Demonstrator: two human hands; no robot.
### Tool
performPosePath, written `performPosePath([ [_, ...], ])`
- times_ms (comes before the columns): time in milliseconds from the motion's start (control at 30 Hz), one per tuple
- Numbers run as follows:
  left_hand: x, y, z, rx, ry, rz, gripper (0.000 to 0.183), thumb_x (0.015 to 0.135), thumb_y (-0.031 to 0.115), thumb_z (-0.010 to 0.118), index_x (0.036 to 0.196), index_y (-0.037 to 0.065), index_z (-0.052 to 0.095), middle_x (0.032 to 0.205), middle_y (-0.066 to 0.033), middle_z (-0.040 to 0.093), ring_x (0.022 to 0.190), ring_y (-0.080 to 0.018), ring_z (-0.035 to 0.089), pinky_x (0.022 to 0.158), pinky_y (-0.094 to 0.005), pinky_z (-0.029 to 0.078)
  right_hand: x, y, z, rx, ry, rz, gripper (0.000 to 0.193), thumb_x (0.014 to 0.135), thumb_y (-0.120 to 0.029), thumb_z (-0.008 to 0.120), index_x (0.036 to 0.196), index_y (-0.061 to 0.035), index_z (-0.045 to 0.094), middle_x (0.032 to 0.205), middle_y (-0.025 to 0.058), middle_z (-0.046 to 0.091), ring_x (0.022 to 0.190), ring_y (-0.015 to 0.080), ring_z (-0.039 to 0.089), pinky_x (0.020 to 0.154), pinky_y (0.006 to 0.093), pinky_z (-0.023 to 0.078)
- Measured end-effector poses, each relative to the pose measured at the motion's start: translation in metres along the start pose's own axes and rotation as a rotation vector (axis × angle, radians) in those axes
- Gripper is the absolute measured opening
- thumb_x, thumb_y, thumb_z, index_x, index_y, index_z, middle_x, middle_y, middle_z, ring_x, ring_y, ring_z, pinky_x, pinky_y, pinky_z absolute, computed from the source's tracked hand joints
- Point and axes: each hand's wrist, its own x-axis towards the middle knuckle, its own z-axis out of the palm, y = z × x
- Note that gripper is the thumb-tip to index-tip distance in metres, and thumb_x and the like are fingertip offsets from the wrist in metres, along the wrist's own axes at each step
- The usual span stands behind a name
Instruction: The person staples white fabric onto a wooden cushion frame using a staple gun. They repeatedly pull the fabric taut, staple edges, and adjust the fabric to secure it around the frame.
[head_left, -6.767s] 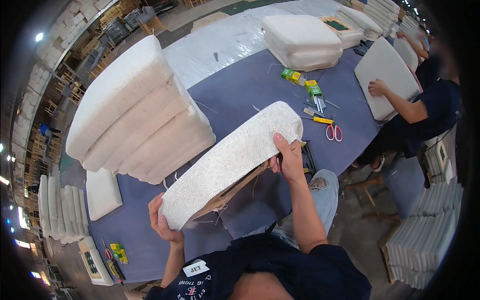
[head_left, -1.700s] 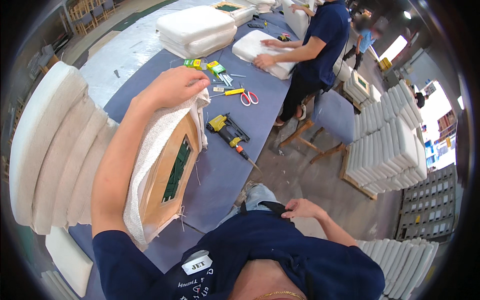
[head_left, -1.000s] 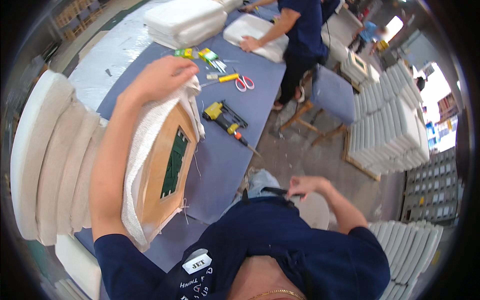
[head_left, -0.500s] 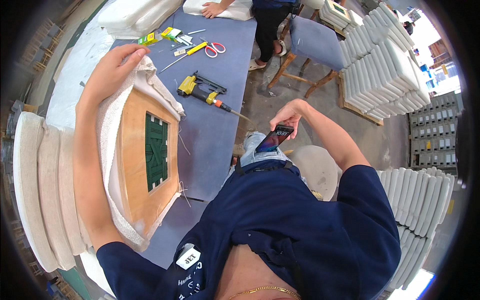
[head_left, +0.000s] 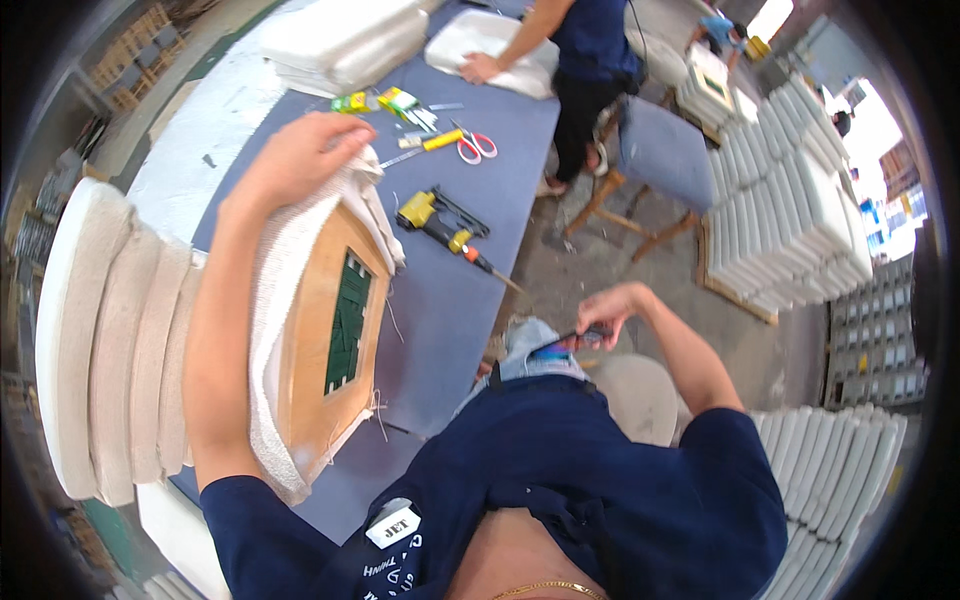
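Note:
My left hand point(head_left: 315, 155) is curled over the top edge of a seat cushion point(head_left: 308, 330), its forearm running along the cushion's left side. The cushion is tilted with its underside showing: a wooden frame, dark green woven webbing point(head_left: 349, 322) in the opening, and loose off-white fabric around the edges. My right hand point(head_left: 603, 318) grips a smartphone point(head_left: 556, 347) over my lap. The phone is seen at a slant, with part of a colourful lit screen visible. On the blue-grey table point(head_left: 455, 330), a yellow and black staple gun point(head_left: 440, 222) lies right of the cushion.
Red-handled scissors point(head_left: 477, 148), a yellow-handled tool point(head_left: 443, 139) and small boxes point(head_left: 399, 101) lie farther back. Pale cushions point(head_left: 110, 340) are stacked at left, with more point(head_left: 790, 220) at right. Across the table, a co-worker's hand point(head_left: 482, 68) touches a white piece. A padded chair point(head_left: 665, 155) stands beyond.
The phone has tilted, so its screen now shows only at a slant. My view has shifted, and more of the co-worker and the white piece shows. My left hand stays on the cushion.

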Motion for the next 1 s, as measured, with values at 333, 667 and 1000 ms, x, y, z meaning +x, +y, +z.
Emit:
performPosePath([
  [333,-0.006,-0.010,0.002,0.043,0.002,0.029,0.036,0.107,0.034,0.052,0.121,0.007,0.072,0.117,-0.0130,0.072,0.111,-0.0309,0.062,0.099,-0.0412,0.048,-0.005,0.037,0.081,-0.395,0.299,-0.225,0.071,0.082,-0.044,0.089,0.133,-0.0093,0.053,0.111,0.0082,0.070,0.093,0.0187,0.069,0.084,0.0350,0.055],
  [667,-0.025,-0.005,-0.014,0.010,0.024,-0.076,0.032,0.107,0.031,0.054,0.118,0.006,0.072,0.112,-0.0119,0.071,0.110,-0.0281,0.062,0.097,-0.0391,0.048,0.085,0.045,0.080,-0.543,1.011,-0.355,0.066,0.075,-0.055,0.086,0.122,-0.0115,0.070,0.132,0.0146,0.062,0.110,0.0301,0.065,0.096,0.0428,0.054],
  [1000,-0.039,-0.035,-0.029,-0.029,0.097,-0.088,0.028,0.105,0.027,0.055,0.114,0.007,0.073,0.102,-0.0094,0.070,0.100,-0.0282,0.062,0.092,-0.0396,0.049,0.088,-0.043,-0.023,-0.510,0.803,-0.542,0.051,0.084,-0.039,0.079,0.123,-0.0067,0.071,0.113,0.0135,0.075,0.103,0.0286,0.072,0.090,0.0385,0.056],
])
